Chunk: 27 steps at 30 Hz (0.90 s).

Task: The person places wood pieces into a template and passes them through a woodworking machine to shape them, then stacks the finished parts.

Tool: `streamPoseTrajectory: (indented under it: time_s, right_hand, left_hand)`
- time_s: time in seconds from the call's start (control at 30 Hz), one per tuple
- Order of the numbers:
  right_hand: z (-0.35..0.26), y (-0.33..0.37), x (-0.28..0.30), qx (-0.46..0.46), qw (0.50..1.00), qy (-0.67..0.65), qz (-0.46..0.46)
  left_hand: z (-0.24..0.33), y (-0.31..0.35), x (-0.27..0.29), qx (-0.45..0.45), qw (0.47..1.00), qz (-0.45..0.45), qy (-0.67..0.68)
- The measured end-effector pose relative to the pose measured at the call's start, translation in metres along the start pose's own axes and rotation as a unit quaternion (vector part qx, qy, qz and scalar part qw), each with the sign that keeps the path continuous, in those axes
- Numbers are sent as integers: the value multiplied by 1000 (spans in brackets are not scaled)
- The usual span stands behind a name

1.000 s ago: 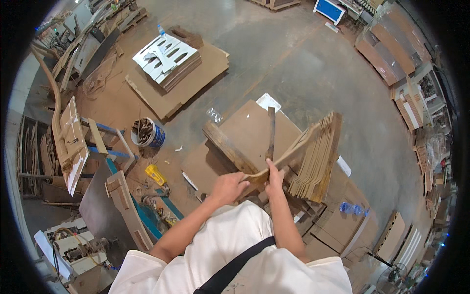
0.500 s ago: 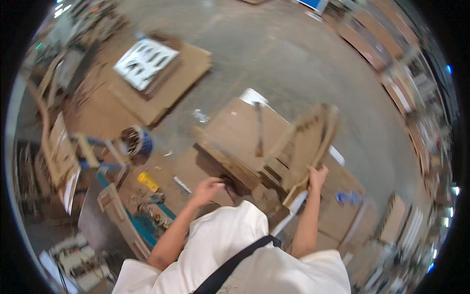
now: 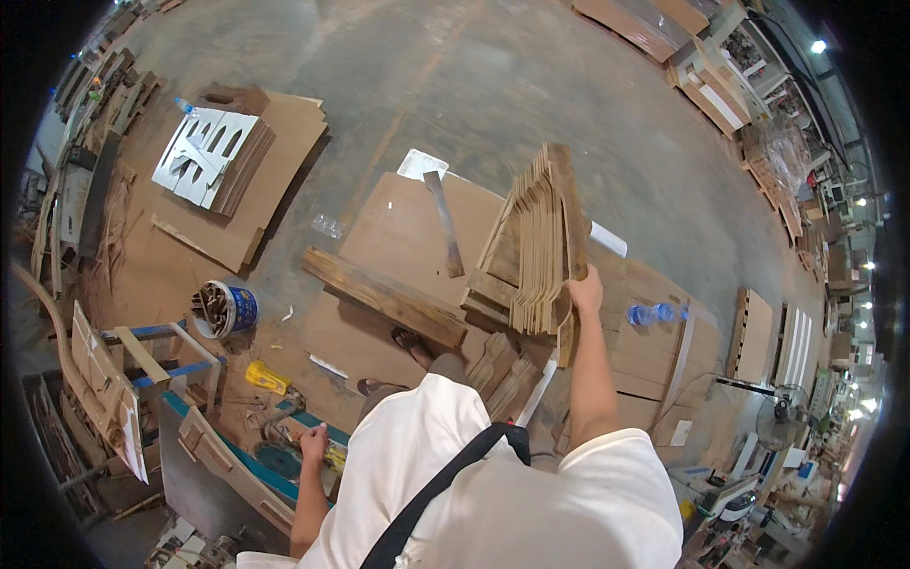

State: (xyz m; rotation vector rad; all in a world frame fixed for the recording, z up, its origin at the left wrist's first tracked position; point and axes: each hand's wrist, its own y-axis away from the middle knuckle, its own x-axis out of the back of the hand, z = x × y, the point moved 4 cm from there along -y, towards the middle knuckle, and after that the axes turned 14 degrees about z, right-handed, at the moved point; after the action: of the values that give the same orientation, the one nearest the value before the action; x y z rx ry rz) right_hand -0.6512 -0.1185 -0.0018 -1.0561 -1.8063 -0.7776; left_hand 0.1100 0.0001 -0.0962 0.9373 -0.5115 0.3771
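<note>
My right hand [image 3: 586,290] is closed around the near end of a shaped wooden piece [image 3: 566,334], at the right side of a stack of similar curved wooden pieces [image 3: 536,251]. The stack leans against wooden boards on the cardboard-covered floor. My left hand [image 3: 313,442] hangs low at my left with its fingers curled; whatever may be in them is hidden. Close by it are a round green disc [image 3: 280,459] and a teal-edged bench [image 3: 202,427]. In front of my feet lies a thick wooden beam [image 3: 384,299]. More shaped pieces [image 3: 502,375] rest beside my leg.
A bucket of wood scraps [image 3: 227,310] and a yellow tool [image 3: 268,376] stand to the left. White cut-out panels [image 3: 204,156] are stacked at the far left on cardboard. A metal strip [image 3: 443,223] lies ahead. Plastic bottles [image 3: 656,313] and a standing fan [image 3: 781,408] are on the right.
My left hand has moved from in front of my body down and back to the left. The right hand stays at the wooden pieces. The view has turned, shifting the scene leftward.
</note>
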Motion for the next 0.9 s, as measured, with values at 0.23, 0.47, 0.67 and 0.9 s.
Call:
streamPoseTrajectory:
  time_s: [0.23,0.47,0.67,0.9]
  right_hand:
    - [-11,-63,-25,24,999,-22,-24]
    - [-16,-67,-36,-9,999,34,38]
    - [-67,18,-92,255,965,13,51]
    - [-87,160,-250,330,885,131,-303]
  left_hand:
    - [11,19,-2,1,1000,-17,26]
    - [16,24,9,-27,998,23,55]
    - [6,49,1,-10,999,37,37]
    - [-18,92,1,6,998,55,-28]
